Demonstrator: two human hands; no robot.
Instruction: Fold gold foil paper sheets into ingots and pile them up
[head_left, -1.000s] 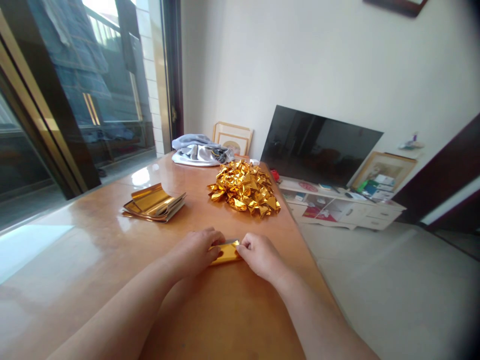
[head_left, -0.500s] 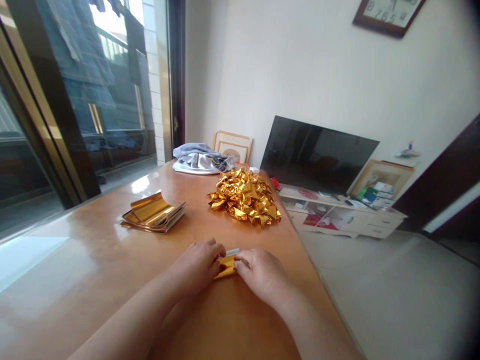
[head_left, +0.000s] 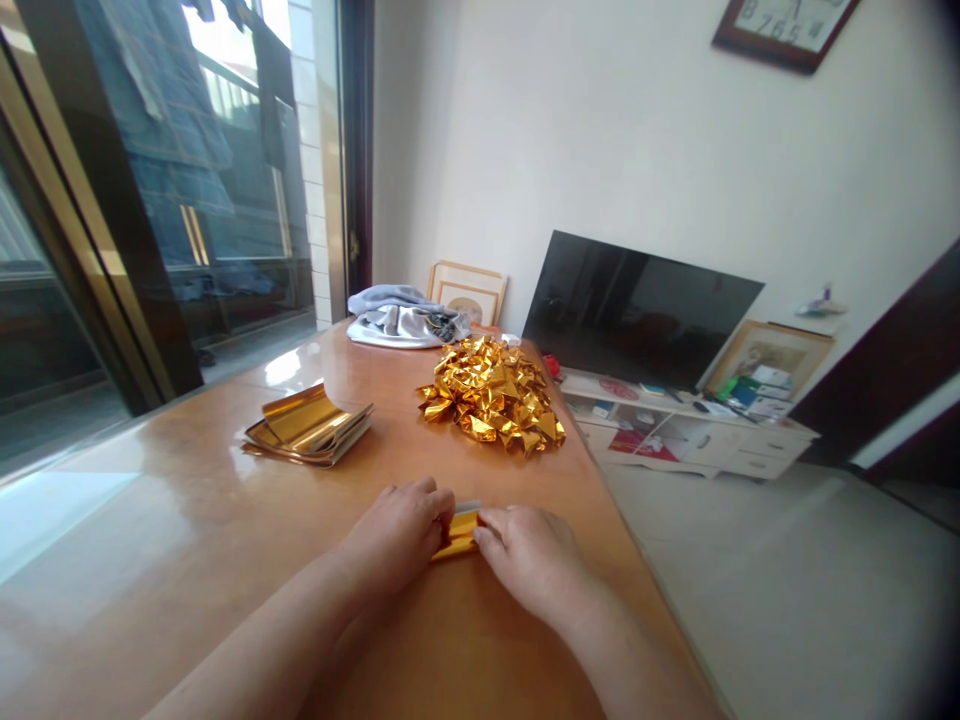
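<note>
Low over the wooden table (head_left: pixel 225 560), a partly folded sheet of gold foil paper (head_left: pixel 459 540) lies between my hands, with a pale strip along its far edge. My left hand (head_left: pixel 405 525) pinches the sheet's left end, fingers curled. At the right end, my right hand (head_left: pixel 525 550) grips it between thumb and fingers. My fingers cover both ends of the sheet. Beyond my left hand rests a stack of gold foil sheets (head_left: pixel 307 430), the top one curling up. A heap of folded gold foil pieces (head_left: pixel 491 395) sits farther off, near the table's right edge.
Folded grey cloth (head_left: pixel 401 318) lies at the table's far end, in front of leaning picture frames (head_left: pixel 469 290). Past the right edge are a television (head_left: pixel 637 310) and a low white cabinet (head_left: pixel 705 440) with clutter. A glass door (head_left: pixel 225 230) stands on the left.
Both hands stay on the gold foil sheet and have shifted very slightly. Less of the pale far edge shows now. The stack and heap are unchanged.
</note>
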